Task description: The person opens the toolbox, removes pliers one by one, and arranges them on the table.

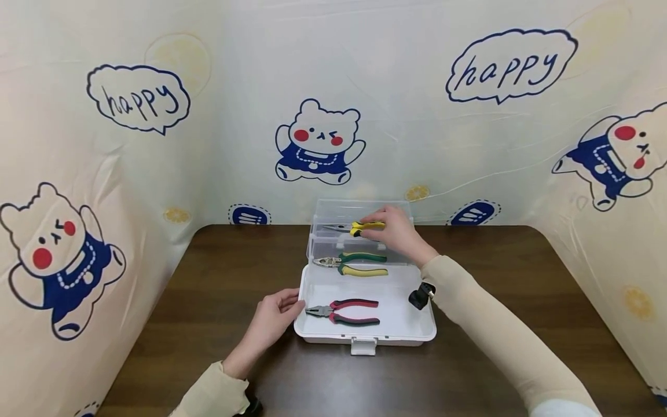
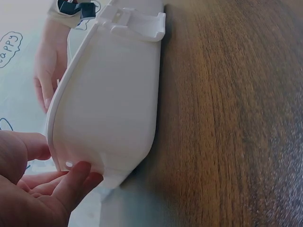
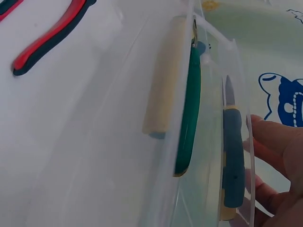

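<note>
2 hands (image 1: 273,318) (image 1: 395,231), 3 pliers (image 1: 354,303) (image 1: 365,271) (image 1: 356,231), 1 white box (image 1: 401,289)

I note bright, diffuse light, a soft glare on the near middle of my table (image 1: 323,382), and haze blurring my right wrist view.

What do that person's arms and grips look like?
The arms wear cream sleeves, left and right. The left cuff looks gathered. A small black gadget sits at each wrist, left and right. Both the left grip and right grip are bare, without gloves.
</note>
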Demonstrator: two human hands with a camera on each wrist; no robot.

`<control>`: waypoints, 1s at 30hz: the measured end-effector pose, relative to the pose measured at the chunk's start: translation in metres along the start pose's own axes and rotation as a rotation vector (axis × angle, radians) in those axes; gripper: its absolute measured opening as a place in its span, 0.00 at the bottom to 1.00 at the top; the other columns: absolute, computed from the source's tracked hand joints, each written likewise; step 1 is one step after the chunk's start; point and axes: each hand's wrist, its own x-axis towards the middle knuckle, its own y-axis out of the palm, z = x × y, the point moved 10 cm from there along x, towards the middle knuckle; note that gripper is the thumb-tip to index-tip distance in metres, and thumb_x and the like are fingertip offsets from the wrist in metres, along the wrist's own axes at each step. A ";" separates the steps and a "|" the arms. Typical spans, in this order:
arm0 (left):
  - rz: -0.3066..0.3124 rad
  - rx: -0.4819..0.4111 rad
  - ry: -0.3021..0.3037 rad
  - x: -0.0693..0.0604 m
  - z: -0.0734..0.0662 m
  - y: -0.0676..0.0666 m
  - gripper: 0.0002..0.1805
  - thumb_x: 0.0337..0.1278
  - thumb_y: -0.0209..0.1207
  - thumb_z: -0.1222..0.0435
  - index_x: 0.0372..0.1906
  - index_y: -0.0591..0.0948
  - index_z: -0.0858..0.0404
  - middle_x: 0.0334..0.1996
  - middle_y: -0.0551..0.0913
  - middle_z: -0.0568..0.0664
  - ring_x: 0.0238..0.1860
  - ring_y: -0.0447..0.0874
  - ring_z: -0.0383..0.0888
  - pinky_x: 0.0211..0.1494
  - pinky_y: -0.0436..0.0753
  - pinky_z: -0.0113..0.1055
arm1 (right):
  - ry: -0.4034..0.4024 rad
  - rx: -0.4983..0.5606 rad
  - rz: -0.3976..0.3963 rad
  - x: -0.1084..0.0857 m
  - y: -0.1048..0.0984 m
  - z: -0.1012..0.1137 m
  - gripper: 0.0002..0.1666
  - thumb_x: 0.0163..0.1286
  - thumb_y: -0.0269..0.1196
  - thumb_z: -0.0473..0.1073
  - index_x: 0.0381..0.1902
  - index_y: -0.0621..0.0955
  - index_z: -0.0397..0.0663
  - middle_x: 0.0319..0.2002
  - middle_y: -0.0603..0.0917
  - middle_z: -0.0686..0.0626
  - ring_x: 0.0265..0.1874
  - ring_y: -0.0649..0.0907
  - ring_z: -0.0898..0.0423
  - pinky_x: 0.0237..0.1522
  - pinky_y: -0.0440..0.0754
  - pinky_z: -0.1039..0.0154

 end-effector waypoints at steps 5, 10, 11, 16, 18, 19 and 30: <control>-0.002 -0.004 -0.004 0.000 0.000 0.000 0.16 0.66 0.67 0.70 0.55 0.85 0.74 0.47 0.90 0.62 0.48 0.91 0.53 0.52 0.88 0.43 | 0.009 -0.057 0.002 0.004 0.000 0.001 0.19 0.70 0.73 0.48 0.56 0.89 0.50 0.47 0.83 0.47 0.49 0.74 0.47 0.49 0.73 0.52; 0.002 -0.001 -0.006 0.000 0.000 0.000 0.17 0.66 0.67 0.70 0.56 0.85 0.74 0.48 0.89 0.62 0.49 0.91 0.53 0.52 0.88 0.42 | -0.004 -0.154 0.024 0.011 0.002 0.006 0.21 0.68 0.74 0.51 0.56 0.90 0.51 0.48 0.86 0.48 0.49 0.76 0.49 0.53 0.74 0.52; 0.002 0.000 -0.007 0.000 0.001 0.000 0.17 0.66 0.67 0.70 0.56 0.85 0.74 0.48 0.89 0.62 0.49 0.90 0.53 0.52 0.88 0.42 | 0.000 -0.169 0.031 0.012 0.002 0.006 0.21 0.67 0.75 0.51 0.55 0.90 0.51 0.49 0.86 0.49 0.49 0.76 0.49 0.54 0.74 0.51; 0.003 0.002 -0.006 0.000 0.001 0.001 0.17 0.66 0.66 0.70 0.56 0.85 0.74 0.47 0.90 0.62 0.49 0.90 0.52 0.52 0.88 0.41 | 0.026 -0.242 0.057 0.017 0.005 0.007 0.21 0.66 0.76 0.53 0.54 0.90 0.51 0.48 0.87 0.49 0.49 0.77 0.49 0.54 0.76 0.51; 0.003 0.004 -0.005 0.000 0.000 0.000 0.17 0.66 0.66 0.70 0.56 0.85 0.74 0.47 0.90 0.62 0.48 0.90 0.52 0.51 0.89 0.41 | 0.030 -0.282 0.061 0.019 0.005 0.010 0.21 0.66 0.75 0.53 0.53 0.90 0.51 0.48 0.86 0.48 0.49 0.78 0.48 0.53 0.77 0.50; 0.002 0.004 -0.006 0.000 0.000 0.000 0.17 0.67 0.66 0.70 0.56 0.85 0.74 0.47 0.90 0.62 0.48 0.90 0.52 0.51 0.89 0.41 | 0.031 -0.298 0.063 0.020 0.006 0.011 0.21 0.66 0.75 0.53 0.53 0.90 0.51 0.48 0.86 0.48 0.49 0.78 0.48 0.54 0.77 0.50; -0.003 0.011 0.009 -0.003 -0.003 -0.001 0.16 0.66 0.66 0.70 0.55 0.85 0.74 0.47 0.90 0.62 0.47 0.91 0.51 0.50 0.89 0.40 | -0.033 -0.326 0.044 0.019 0.001 0.020 0.19 0.67 0.74 0.50 0.51 0.88 0.45 0.51 0.82 0.46 0.52 0.77 0.46 0.58 0.77 0.46</control>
